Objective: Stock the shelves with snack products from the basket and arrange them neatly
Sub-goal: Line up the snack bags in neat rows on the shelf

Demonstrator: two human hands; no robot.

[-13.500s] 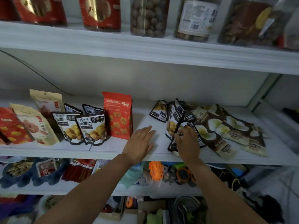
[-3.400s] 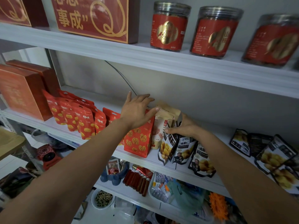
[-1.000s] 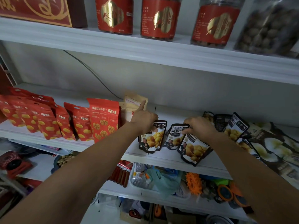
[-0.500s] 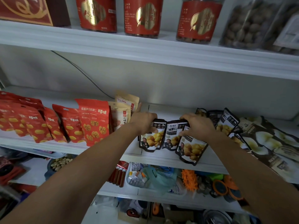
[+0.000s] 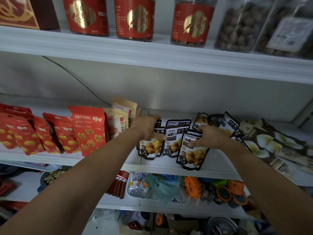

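Three chestnut pouches (image 5: pixel 171 145) stand in a row at the front of the middle shelf (image 5: pixel 220 160), black with white lettering up top, a heap of yellow kernels printed below and a small portrait in the lower corner. The right pouch (image 5: pixel 193 155) is nearest the shelf's lip and leans to one side; the middle pouch (image 5: pixel 171 142) and left pouch (image 5: pixel 149 148) stand straighter, edges overlapping. The left hand (image 5: pixel 145 126) grips the left pouch by its top, thumb laid across the front, fingers curled over the back, the forefinger sticking up free. The right hand (image 5: pixel 211 136) grips the top of the right pouch, thumb pressed on its face, fingers spread and hooked over the upper edge. More of the same pouches (image 5: pixel 201 118) sit further back on the shelf, some lying tilted. The shelf is white board against a pale back wall with a dark cable (image 5: pixel 76 78) running slantwise down it. On its left end stand red pouches (image 5: pixel 88 131) printed with nuts, then tan pouches (image 5: pixel 118 122) touching them; on its right end lie brown coconut packs (image 5: pixel 264 146) in a loose spread. Above the shelf, another white board carries a red box (image 5: pixel 22 12), red-labelled jars (image 5: pixel 135 17) and clear jars (image 5: pixel 237 26) of brown nuts. Below the shelf, a third board holds mixed clutter: a teal bag (image 5: pixel 160 185), an orange spiky thing (image 5: pixel 192 185), dark red tubes (image 5: pixel 118 184).
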